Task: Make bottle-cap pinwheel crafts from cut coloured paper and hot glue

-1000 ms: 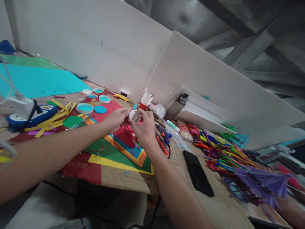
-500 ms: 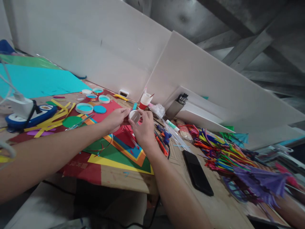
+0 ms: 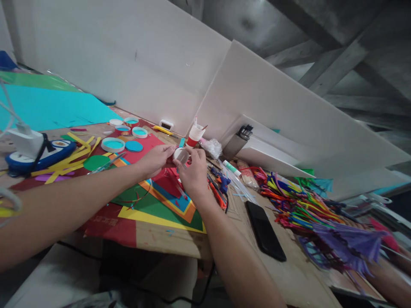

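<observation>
Both my hands meet over the middle of the craft table and hold a small white round lid (image 3: 180,155) between them. My left hand (image 3: 156,160) pinches its left edge with thumb and fingers. My right hand (image 3: 193,171) curls around its right side, fingers closed on the rim. Under the hands lie layered paper sheets in red, green, yellow, orange and blue (image 3: 160,205). Further left sit several white lids with turquoise discs (image 3: 113,144) and a loose turquoise paper circle (image 3: 134,146).
A black phone (image 3: 265,231) lies right of my right arm. A pile of coloured pipe cleaners (image 3: 298,205) spreads at the right. A red-and-white paper cup (image 3: 195,134), a blue glue gun (image 3: 221,179), yellow paper strips (image 3: 69,156) and white boards (image 3: 272,111) stand around.
</observation>
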The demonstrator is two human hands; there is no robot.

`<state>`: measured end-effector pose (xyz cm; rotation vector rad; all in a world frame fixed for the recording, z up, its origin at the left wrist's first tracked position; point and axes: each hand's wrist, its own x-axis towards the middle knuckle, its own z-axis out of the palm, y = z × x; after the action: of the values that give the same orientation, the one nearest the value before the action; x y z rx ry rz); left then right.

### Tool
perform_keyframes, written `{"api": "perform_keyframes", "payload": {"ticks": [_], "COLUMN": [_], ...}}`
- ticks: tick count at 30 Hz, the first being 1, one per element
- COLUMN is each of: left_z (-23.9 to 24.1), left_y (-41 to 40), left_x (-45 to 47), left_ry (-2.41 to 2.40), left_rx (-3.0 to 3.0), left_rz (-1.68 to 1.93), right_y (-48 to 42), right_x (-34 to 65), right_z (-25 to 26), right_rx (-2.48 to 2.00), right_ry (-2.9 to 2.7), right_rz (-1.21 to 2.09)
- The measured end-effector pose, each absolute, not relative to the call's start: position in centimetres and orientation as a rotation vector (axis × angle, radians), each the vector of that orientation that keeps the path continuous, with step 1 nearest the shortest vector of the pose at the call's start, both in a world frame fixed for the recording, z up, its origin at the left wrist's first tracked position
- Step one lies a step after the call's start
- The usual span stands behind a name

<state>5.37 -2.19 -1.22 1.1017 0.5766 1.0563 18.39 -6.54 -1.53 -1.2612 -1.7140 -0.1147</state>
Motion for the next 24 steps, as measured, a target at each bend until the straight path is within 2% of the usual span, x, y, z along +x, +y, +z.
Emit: {"api": "perform_keyframes", "payload": {"ticks": [24], "left_z": [-2.2], "left_y": [-1.5], "left_x": [5.5], "left_ry": [0.622], "left_rx": [1.211], "left_rz": [0.993], "right_y": [-5.9], "right_x": [18.8], "right_z": [-2.1], "right_rx": [-1.332], "right_ry": [-1.641], "right_rz": [0.019]}}
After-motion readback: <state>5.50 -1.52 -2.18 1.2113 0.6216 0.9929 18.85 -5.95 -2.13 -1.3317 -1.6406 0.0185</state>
